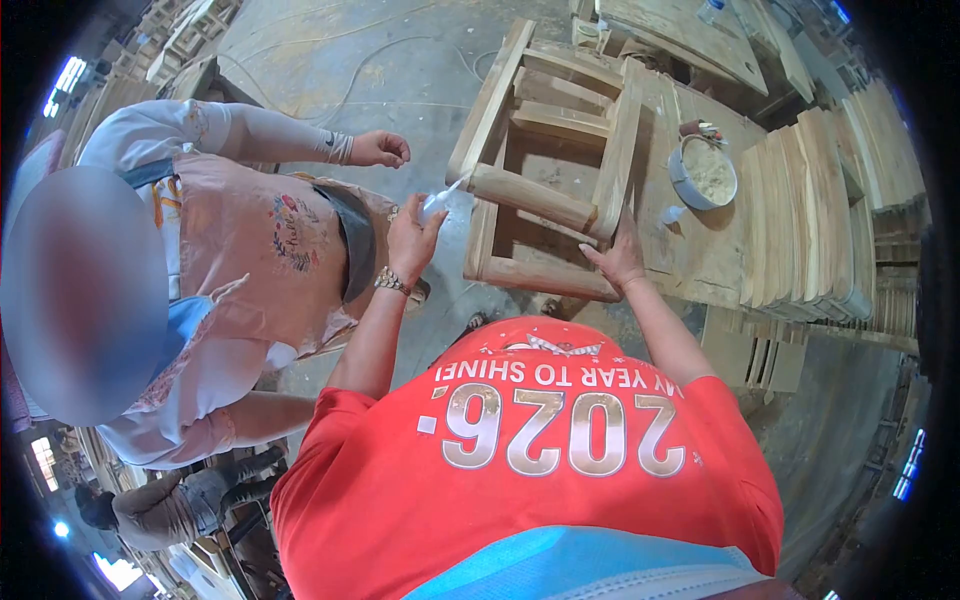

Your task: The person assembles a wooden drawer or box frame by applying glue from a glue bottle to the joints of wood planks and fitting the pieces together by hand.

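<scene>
My left hand (408, 242) is closed around a small white squeeze bottle (433, 207) with a narrow nozzle. The nozzle tip is right at the left end of a rail on a pale wooden frame (535, 195). This frame has several crosspieces and looks like a chair or stool frame, tilted on the work table. My right hand (620, 258) grips the frame at its lower right corner, thumb on the near side and fingers partly hidden behind the post.
A co-worker in a pink apron (245, 230) stands close on the left, one hand (380, 150) near my left hand. On the table (660, 265) are a tub of pale paste (705, 172), a small white bottle (673, 214) and stacked boards (800, 220). Another person (170, 510) is behind.
</scene>
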Demonstrator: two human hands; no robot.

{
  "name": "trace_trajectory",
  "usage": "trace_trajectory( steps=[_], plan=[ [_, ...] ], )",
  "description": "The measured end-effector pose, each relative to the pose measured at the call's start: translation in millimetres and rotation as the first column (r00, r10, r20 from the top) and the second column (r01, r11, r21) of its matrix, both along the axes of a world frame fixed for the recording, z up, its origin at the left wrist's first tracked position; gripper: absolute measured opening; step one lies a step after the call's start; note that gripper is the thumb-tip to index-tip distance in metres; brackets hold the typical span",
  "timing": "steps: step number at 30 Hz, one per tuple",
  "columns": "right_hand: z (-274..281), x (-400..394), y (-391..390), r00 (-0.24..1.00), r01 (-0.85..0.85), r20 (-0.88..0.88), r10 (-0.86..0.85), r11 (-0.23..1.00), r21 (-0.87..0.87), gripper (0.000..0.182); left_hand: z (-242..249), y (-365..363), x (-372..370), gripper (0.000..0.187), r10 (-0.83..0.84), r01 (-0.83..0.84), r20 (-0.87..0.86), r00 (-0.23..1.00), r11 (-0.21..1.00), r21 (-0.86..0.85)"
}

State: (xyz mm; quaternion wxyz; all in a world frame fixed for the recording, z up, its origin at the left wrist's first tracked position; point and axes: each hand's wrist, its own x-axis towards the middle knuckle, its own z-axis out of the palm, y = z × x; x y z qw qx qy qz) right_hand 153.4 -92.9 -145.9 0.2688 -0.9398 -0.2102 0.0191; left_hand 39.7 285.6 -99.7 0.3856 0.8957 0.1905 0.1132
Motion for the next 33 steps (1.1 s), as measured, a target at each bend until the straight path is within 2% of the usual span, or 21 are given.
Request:
trace_trajectory(
  steps=[7, 9, 10, 11, 13, 14, 17, 18, 19, 21, 22, 25, 27, 30, 32, 33],
  plan=[
    [0.8, -4.0, -1.2, 0.999, 0.04, 0.01, -0.04, 0.999, -0.012, 0.12, 10.4, -7.4, 29.0, 0.036, 0.0, 0.012, 0.095, 0.995, 0.992, -0.122],
    [1.6, -5.2, -2.9, 0.999, 0.041, -0.017, -0.042, 0.999, -0.029, 0.12, 13.1, -9.0, 44.3, 0.036, -0.01, 0.04, 0.197, 0.98, 0.988, -0.15],
    [-3.0, -3.2, -5.8, 0.998, 0.014, 0.063, -0.015, 1.0, 0.026, 0.111, 16.7, -10.0, 51.9, 0.036, -0.018, 0.049, 0.205, 0.979, 0.988, -0.146],
    [-7.4, 0.5, -8.6, 0.997, 0.02, 0.07, -0.022, 0.999, 0.03, 0.111, 20.9, -10.7, 60.1, 0.037, -0.029, 0.058, 0.224, 0.974, 0.991, -0.123],
    [-12.1, 14.2, -13.0, 0.996, 0.069, -0.072, -0.052, 0.962, 0.266, 0.101, 30.4, -12.3, 75.4, 0.037, -0.045, 0.072, 0.254, 0.966, 0.993, -0.097],
    [-5.8, 19.9, -6.6, 0.989, 0.15, -0.05, -0.142, 0.94, 0.305, 0.094, 35.6, -14.6, 82.6, 0.038, -0.028, 0.057, 0.248, 0.968, 0.992, -0.114],
    [10.4, 52.6, 13.5, 0.967, 0.245, 0.023, -0.255, 0.947, 0.209, 0.099, 44.6, -25.1, 101.2, 0.039, -0.031, 0.071, 0.269, 0.963, 0.987, -0.142],
    [16.7, 60.3, 19.8, 0.955, 0.296, -0.042, -0.293, 0.946, 0.131, 0.106, 45.4, -27.7, 109.5, 0.039, -0.034, 0.074, 0.275, 0.961, 0.988, -0.136],
    [17.8, 65.5, 25.9, 0.951, 0.309, -0.041, -0.307, 0.941, 0.138, 0.106, 46.2, -31.2, 115.9, 0.039, -0.037, 0.076, 0.278, 0.96, 0.989, -0.13],
    [13.5, 78.2, 35.7, 0.921, 0.343, -0.214, -0.325, 0.938, 0.049, 0.114, 48.8, -38.9, 130.7, 0.04, -0.057, 0.093, 0.271, 0.961, 0.988, -0.122],
    [-1.8, 81.2, 38.8, 0.918, 0.369, -0.208, -0.337, 0.919, 0.139, 0.116, 44.9, -41.8, 139.8, 0.04, -0.059, 0.088, 0.278, 0.959, 0.992, -0.091],
    [6.1, 67.3, 40.6, 0.913, 0.37, -0.249, -0.323, 0.913, 0.173, 0.117, 51.2, -53.9, 159.5, 0.041, -0.036, 0.047, 0.255, 0.966, 0.998, -0.037],
    [0.5, 45.8, 41.4, 0.932, 0.344, -0.208, -0.298, 0.907, 0.242, 0.115, 43.2, -55.4, 179.9, 0.042, 0.028, -0.039, 0.216, 0.976, 0.998, 0.046],
    [-8.4, 24.7, 40.1, 0.939, 0.333, -0.165, -0.301, 0.915, 0.226, 0.113, 38.9, -54.5, 204.1, 0.045, 0.07, -0.082, 0.147, 0.987, 0.993, 0.084],
    [-4.4, 14.5, 43.5, 0.947, 0.323, -0.043, -0.32, 0.934, 0.152, 0.11, 36.9, -53.8, 214.5, 0.046, 0.087, -0.1, 0.107, 0.99, 0.987, 0.125],
    [-2.9, 10.1, 44.9, 0.946, 0.323, -0.04, -0.321, 0.934, 0.154, 0.11, 36.2, -51.5, 220.3, 0.047, 0.095, -0.102, 0.065, 0.993, 0.987, 0.124]
  ],
)
